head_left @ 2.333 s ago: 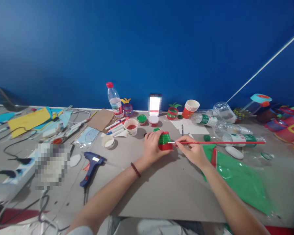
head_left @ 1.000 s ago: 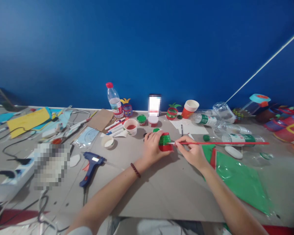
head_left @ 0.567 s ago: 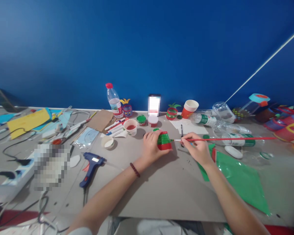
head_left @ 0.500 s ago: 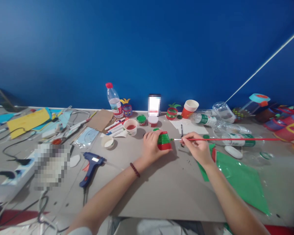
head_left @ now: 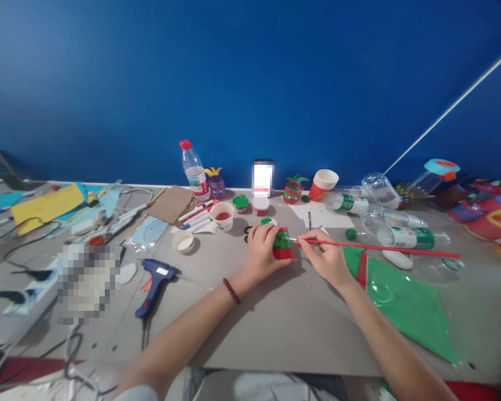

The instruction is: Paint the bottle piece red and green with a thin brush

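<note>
My left hand (head_left: 262, 252) is wrapped round a small red and green painted cup-like piece (head_left: 283, 252), covering its left side. In my right hand (head_left: 323, 253) is a long red-handled paintbrush (head_left: 384, 247), pinched near its bristle end. The brush tip touches the green band of the piece. Just behind my left hand lies a green-coated lid (head_left: 269, 221). Jars of green paint (head_left: 241, 204) and red paint (head_left: 260, 206) stand farther back, beside a paper cup of reddish liquid (head_left: 222, 216).
A glue gun (head_left: 156, 284) lies at left, near a power strip (head_left: 33, 301) and cables. Green plastic sheets (head_left: 409, 306) lie under my right forearm's side. Plastic bottles (head_left: 404, 237) and stacked paper cups (head_left: 323, 185) stand or lie at right. A lit phone (head_left: 263, 179) leans against the wall.
My right hand has moved left, bringing the brush tip from the piece's right edge onto its green band. My left hand and the piece have shifted slightly to the right.
</note>
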Demonstrator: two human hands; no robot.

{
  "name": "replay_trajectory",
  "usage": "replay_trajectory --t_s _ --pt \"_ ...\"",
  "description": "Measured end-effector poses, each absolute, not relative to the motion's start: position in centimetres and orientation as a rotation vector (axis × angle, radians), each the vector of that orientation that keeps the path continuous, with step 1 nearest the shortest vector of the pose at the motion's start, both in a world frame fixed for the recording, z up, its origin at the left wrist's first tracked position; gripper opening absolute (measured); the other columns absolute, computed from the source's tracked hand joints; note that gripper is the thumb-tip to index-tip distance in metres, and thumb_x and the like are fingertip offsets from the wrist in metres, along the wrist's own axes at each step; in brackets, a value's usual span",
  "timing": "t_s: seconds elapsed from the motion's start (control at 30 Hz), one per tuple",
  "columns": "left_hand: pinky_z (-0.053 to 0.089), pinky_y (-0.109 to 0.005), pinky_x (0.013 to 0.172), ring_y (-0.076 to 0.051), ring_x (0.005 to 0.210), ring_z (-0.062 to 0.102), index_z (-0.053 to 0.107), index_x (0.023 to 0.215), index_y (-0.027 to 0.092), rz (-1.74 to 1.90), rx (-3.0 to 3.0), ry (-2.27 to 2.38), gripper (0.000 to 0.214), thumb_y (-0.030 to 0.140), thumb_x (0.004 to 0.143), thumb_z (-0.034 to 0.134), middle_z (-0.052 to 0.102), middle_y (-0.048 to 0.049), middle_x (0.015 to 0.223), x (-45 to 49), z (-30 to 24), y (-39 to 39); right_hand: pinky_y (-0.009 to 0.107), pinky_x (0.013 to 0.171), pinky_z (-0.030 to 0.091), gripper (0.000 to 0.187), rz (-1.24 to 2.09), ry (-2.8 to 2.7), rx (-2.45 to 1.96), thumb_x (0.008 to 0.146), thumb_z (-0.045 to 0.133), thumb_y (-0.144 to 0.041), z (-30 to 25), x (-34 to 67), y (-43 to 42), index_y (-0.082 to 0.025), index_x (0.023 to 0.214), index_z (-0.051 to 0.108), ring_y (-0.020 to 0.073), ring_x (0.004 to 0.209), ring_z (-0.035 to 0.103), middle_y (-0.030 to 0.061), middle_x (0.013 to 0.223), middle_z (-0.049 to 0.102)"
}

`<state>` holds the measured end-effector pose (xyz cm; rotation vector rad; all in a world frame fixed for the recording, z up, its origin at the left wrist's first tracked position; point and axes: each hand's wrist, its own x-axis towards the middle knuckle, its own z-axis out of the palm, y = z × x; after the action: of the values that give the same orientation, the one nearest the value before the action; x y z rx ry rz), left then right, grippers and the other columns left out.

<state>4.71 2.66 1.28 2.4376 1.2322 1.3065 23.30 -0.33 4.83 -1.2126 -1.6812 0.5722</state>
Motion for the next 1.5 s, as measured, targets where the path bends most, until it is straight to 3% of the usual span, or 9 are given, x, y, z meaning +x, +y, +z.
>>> replay_trajectory --t_s 0.27,0.6,0.9,1.23,1.5 --pt "0.041 -0.052 0.102 -0.033 0.111 0.059 0.055 0.125 0.021 1.293 2.435 1.267 0.077 0.052 0.061 0.085 0.063 -0.0138 0.120 4.5 1.2 2.9 0.033 0.073 0.052 0.014 0.443 -1.716 -1.245 0.093 0.057 -0.031 5.0 24.2 -0.3 -0.022 0.085 0.063 0.0199 0.077 0.066 0.0035 0.080 0.068" --pt "0.041 -0.053 0.102 -0.034 0.113 0.059 0.056 0.125 0.022 1.237 2.443 1.241 0.076 0.055 0.062 0.084 0.063 -0.0133 0.120 4.7 1.4 2.5 0.033 0.073 0.057 0.020 0.703 -1.583 -1.162 0.092 0.060 -0.040 4.6 23.0 -0.5 -0.022 0.086 0.065 0.0203 0.078 0.070 0.0044 0.084 0.069" --pt "0.040 -0.053 0.103 -0.033 0.111 0.060 0.055 0.126 0.021 1.332 2.480 1.193 0.076 0.057 0.065 0.082 0.064 -0.0136 0.118 4.9 1.0 2.6 0.032 0.071 0.054 0.013 0.482 -1.726 -1.194 0.094 0.056 -0.030 5.1 22.8 -0.6 -0.023 0.086 0.063 0.0193 0.074 0.067 0.0033 0.080 0.068" --pt "0.040 -0.053 0.105 -0.034 0.114 0.060 0.056 0.125 0.022 1.259 2.407 1.264 0.075 0.051 0.062 0.084 0.064 -0.0134 0.120 4.6 1.4 2.7 0.033 0.071 0.053 0.017 0.420 -1.703 -1.240 0.094 0.056 -0.034 4.9 24.2 -0.2 -0.023 0.083 0.063 0.0203 0.075 0.066 0.0038 0.079 0.068" --pt "0.043 -0.053 0.102 -0.033 0.112 0.060 0.047 0.135 0.021 1.350 2.387 1.220 0.086 0.050 0.063 0.085 0.063 -0.0143 0.122 4.5 0.9 3.0 0.032 0.069 0.057 0.018 0.661 -1.510 -1.186 0.092 0.061 -0.038 4.6 24.2 -0.2 -0.022 0.084 0.065 0.0209 0.076 0.070 0.0047 0.081 0.069"
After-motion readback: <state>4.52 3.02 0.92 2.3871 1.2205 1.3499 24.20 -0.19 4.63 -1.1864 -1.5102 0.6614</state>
